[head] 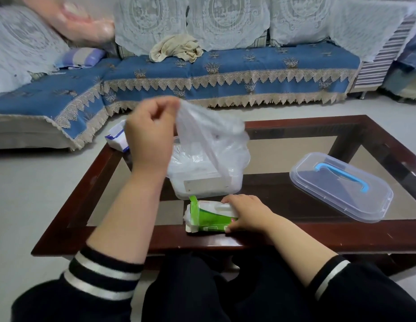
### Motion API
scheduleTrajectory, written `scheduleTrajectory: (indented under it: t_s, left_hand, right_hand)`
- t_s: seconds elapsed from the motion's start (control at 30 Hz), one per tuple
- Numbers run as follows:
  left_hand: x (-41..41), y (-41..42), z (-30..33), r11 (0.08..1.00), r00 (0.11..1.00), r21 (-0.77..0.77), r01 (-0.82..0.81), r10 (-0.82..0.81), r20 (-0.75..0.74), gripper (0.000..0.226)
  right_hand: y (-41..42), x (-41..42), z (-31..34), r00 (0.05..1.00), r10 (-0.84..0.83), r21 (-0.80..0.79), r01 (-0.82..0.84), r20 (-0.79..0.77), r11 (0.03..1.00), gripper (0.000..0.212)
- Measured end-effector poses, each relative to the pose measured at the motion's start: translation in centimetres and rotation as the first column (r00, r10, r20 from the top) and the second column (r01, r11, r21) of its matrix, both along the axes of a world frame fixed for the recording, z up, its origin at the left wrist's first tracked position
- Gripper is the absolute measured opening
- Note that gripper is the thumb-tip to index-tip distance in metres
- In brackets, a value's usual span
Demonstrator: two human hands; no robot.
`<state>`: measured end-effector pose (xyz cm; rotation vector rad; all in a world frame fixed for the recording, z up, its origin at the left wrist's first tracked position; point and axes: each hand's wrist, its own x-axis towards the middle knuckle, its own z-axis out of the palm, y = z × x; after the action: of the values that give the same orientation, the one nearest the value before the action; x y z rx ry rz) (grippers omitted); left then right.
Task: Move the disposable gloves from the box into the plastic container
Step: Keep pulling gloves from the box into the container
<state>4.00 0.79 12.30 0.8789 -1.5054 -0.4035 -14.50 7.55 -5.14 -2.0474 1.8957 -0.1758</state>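
the left hand (153, 133) pinches a glove (209, 135) high above the open container (207, 180), likely to drop it in. the right hand (245, 212) grips the box (207, 217) on the counter (318, 238), steadying it; the lid (341, 187) lies aside.

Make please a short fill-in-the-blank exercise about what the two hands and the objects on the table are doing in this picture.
1. The left hand pinches a thin glove above the plastic ____.
2. The right hand holds the ____ and white box on the table.
3. The lid with the ____ handle lies to the right, off the container.

Missing words: container; green; blue
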Motion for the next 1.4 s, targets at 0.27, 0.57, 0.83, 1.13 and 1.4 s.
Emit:
scheduleTrajectory:
  t_s: [0.27, 0.57, 0.83, 1.13, 1.4]
  left_hand:
    - [-3.4, -6.4, -1.9, 0.99, 0.766, -0.117, -0.074, 0.132, 0.629, 0.017]
    - [-5.9, -9.6, -7.7, 0.851, 0.2, 0.437, -0.291, -0.393, 0.898, 0.038]
    - [-5.0, -10.3, -6.7, 0.847, 0.212, 0.484, -0.219, -0.443, 0.871, 0.024]
    - [-2.1, -3.4, -7.2, 0.968, 0.602, 0.251, -0.028, -0.184, 0.777, 0.028]
    - [-3.5, -5.2, -8.8, 0.878, 0.483, 0.471, -0.082, -0.378, 0.79, 0.025]
  right_hand:
    - [-0.1, 0.0, -0.4, 1.0, -0.006, -0.021, 0.005, -0.014, 1.0, 0.08]
    - [-0.1, 0.0, -0.7, 1.0, -0.005, -0.017, 0.005, -0.005, 1.0, 0.08]
    - [0.1, 0.0, -0.7, 1.0, -0.013, -0.005, 0.013, 0.014, 1.0, 0.081]
    - [-0.6, 0.6, -0.3, 0.991, -0.103, -0.012, 0.104, 0.083, 0.994, 0.057]
    - [-0.7, 1.9, -0.6, 0.988, -0.153, -0.069, 0.154, 0.018, 0.986, 0.049]
